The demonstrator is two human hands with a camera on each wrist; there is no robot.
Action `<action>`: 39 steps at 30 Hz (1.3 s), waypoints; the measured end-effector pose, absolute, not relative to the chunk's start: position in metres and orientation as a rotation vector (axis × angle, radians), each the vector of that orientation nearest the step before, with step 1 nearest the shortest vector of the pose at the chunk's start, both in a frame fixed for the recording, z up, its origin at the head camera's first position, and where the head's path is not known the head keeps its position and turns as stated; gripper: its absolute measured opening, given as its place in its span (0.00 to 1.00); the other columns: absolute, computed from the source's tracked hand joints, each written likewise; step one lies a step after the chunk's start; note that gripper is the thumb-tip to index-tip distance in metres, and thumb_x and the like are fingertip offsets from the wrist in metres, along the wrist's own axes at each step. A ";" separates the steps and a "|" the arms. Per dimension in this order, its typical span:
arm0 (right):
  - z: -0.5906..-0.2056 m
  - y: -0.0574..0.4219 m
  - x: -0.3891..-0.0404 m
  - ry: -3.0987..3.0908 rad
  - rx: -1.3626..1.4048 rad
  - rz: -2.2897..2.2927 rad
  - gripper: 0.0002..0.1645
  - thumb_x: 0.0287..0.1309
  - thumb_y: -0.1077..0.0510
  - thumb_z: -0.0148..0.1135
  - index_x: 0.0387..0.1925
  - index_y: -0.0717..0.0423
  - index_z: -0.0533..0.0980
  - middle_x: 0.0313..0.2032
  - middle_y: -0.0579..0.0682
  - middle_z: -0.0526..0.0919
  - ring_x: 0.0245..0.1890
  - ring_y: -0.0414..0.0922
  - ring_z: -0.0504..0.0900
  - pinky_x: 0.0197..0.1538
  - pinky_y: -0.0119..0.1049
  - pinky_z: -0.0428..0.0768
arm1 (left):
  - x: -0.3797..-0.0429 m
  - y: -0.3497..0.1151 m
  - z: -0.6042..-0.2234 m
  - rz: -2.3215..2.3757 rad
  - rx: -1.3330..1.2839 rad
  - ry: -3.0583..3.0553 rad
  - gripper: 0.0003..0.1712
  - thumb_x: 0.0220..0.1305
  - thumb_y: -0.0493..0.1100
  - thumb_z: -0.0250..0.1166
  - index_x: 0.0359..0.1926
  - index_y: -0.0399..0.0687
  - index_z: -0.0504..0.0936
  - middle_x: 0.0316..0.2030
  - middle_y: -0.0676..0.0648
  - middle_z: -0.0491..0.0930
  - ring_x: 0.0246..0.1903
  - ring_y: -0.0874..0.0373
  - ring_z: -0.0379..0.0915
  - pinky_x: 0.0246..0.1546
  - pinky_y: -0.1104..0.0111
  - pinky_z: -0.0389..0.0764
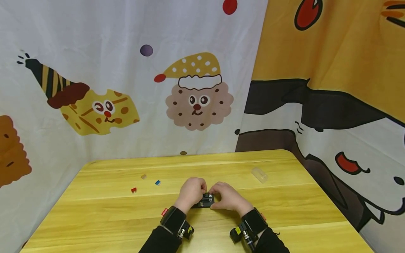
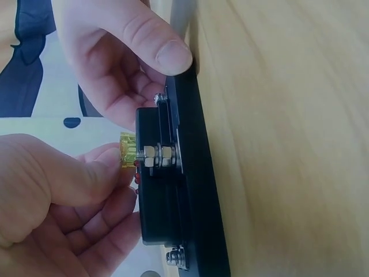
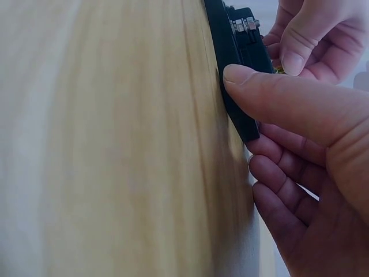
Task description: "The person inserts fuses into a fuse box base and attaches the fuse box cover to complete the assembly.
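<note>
Between both hands lies a black block on a flat black base (image 1: 207, 200), on the table near its front middle. Metal bolts with nuts (image 2: 158, 156) stick out of it, as the left wrist view shows. My left hand (image 1: 191, 192) pinches a clear yellow knob (image 2: 128, 150) between thumb and finger at the end of one bolt. With thumb on top and fingers along the far side, my right hand (image 1: 228, 197) grips the other end of the base. In the right wrist view, its thumb (image 3: 253, 81) presses the base's edge; the knob is mostly hidden there.
On the wooden table (image 1: 110, 214), a small red piece (image 1: 134, 190), a blue piece (image 1: 158, 182) and a pale orange piece (image 1: 143, 176) lie to the left. A clear plastic box (image 1: 259, 174) sits at the back right. A printed curtain (image 1: 126, 77) hangs behind the table.
</note>
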State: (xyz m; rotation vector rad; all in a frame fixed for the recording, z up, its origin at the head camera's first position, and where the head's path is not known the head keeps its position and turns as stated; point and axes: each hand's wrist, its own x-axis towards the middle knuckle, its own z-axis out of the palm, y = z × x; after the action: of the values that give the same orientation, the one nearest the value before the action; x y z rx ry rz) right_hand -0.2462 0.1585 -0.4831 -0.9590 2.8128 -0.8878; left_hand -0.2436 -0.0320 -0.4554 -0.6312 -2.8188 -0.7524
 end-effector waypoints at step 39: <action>-0.483 0.156 -0.247 2.812 -0.936 -0.883 0.26 0.43 0.54 0.81 0.45 0.55 0.80 0.43 0.46 0.79 0.46 0.47 0.78 0.54 0.45 0.75 | -0.243 -0.044 -0.446 -0.884 -0.625 -2.824 0.08 0.60 0.32 0.68 0.26 0.47 0.82 0.25 0.53 0.78 0.26 0.59 0.72 0.33 0.64 0.76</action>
State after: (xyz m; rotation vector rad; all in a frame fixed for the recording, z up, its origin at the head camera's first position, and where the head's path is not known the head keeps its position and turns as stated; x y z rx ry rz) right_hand -0.2465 0.1562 -0.4827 -0.9364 2.8123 -0.8833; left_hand -0.2434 -0.0444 -0.4461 -0.6251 -2.8238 -0.8835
